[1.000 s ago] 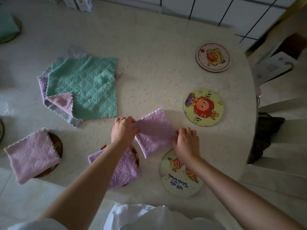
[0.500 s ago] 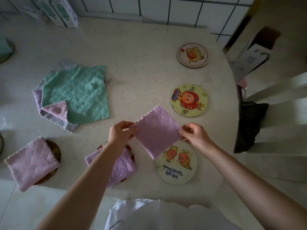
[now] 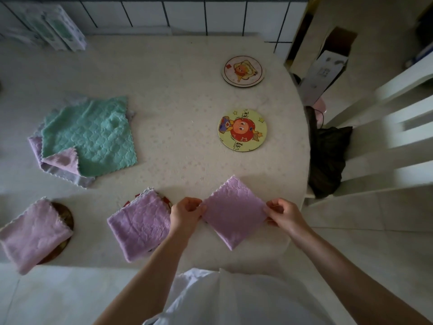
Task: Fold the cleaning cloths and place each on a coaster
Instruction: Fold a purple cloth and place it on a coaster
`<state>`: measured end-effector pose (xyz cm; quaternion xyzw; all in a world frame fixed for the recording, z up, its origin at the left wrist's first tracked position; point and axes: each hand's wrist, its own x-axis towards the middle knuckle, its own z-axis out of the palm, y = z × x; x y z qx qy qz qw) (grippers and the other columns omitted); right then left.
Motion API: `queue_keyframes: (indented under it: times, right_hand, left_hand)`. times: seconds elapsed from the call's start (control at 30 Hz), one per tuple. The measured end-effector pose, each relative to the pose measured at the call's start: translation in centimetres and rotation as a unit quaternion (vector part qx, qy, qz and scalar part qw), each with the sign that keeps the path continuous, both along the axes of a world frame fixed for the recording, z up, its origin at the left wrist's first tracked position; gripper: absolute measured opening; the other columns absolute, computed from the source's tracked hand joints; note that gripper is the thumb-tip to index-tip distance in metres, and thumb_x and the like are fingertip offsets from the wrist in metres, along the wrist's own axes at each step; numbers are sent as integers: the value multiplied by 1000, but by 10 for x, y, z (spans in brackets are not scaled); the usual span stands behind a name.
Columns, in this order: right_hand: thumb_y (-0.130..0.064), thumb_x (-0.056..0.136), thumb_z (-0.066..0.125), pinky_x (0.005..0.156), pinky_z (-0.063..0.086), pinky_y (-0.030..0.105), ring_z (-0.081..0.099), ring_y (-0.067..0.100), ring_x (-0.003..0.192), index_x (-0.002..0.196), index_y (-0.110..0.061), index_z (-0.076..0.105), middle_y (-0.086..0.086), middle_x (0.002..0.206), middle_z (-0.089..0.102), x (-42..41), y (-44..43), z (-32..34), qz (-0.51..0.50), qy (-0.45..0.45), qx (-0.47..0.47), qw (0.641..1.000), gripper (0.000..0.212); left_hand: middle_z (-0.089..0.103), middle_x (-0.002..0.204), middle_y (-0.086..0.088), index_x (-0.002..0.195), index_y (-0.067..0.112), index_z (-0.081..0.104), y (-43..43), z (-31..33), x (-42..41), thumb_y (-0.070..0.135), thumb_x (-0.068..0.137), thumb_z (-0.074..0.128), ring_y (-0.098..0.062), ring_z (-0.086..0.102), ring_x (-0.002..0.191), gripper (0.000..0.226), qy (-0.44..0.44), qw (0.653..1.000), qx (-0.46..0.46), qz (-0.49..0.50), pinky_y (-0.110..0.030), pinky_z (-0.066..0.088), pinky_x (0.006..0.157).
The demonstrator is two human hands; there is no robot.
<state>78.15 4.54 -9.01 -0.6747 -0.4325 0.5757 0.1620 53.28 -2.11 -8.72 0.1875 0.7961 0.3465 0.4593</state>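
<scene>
A folded purple cloth [image 3: 234, 212] is held like a diamond near the table's front edge. My left hand [image 3: 186, 213] pinches its left corner and my right hand [image 3: 282, 213] pinches its right corner. It hides the coaster below it, so I cannot tell whether it touches it. Another folded purple cloth [image 3: 140, 227] lies on a red-patterned coaster [image 3: 166, 200]. A third folded purple cloth [image 3: 32, 233] rests on a dark coaster [image 3: 65, 216] at the front left. Two bare cartoon coasters sit further back: a yellow one [image 3: 242, 129] and a white one [image 3: 243, 70].
A pile of unfolded cloths, a green one [image 3: 91, 134] on top of purple and grey ones, lies at the left. Patterned boxes [image 3: 58, 29] stand by the tiled wall. A white chair [image 3: 379, 141] with a dark bag [image 3: 328, 158] is to the right of the table [image 3: 175, 90].
Both hands lifted the folded purple cloth off the table and carried it toward me, over the front coaster, which it now covers. My head tilted, shifting the view.
</scene>
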Motion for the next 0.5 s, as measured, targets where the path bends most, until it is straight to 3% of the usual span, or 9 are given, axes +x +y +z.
queue_keyframes:
  times: [0.13, 0.23, 0.4, 0.5]
  right_hand:
    - [-11, 79, 74, 72, 54, 39, 62, 19, 63, 72, -18, 62, 7, 73, 67, 6, -5, -6, 24, -53, 17, 998, 15]
    - [-17, 76, 76, 78, 55, 42, 68, 23, 72, 71, -22, 62, 3, 73, 69, 10, -6, -7, 57, -85, 30, 994, 16]
    - [-24, 78, 73, 70, 43, 25, 63, 18, 81, 81, -17, 64, 0, 81, 67, 12, -2, -1, 138, -162, 74, 974, 12]
    - [-16, 82, 65, 69, 43, 27, 63, 24, 86, 91, -10, 63, 6, 89, 68, 12, 4, 6, 194, -224, 152, 943, 10]
  left_hand:
    - [72, 79, 2, 85, 18, 72, -2, -3, 6, 18, 74, 78, -17, 68, 77, 13, 92, 994, -18, -50, -34, 56, 76]
    - [70, 80, 3, 88, 15, 71, -3, 1, 12, 18, 77, 77, -15, 65, 77, 13, 136, 989, -21, -58, -25, 49, 71]
    - [67, 78, 0, 87, 9, 69, -4, 3, 16, 7, 79, 72, -10, 61, 70, 8, 181, 980, -12, -77, -3, 35, 53]
    - [71, 84, -6, 90, 8, 70, -7, 2, 8, 2, 80, 69, -17, 65, 76, 12, 198, 977, -4, -81, -14, 45, 60]
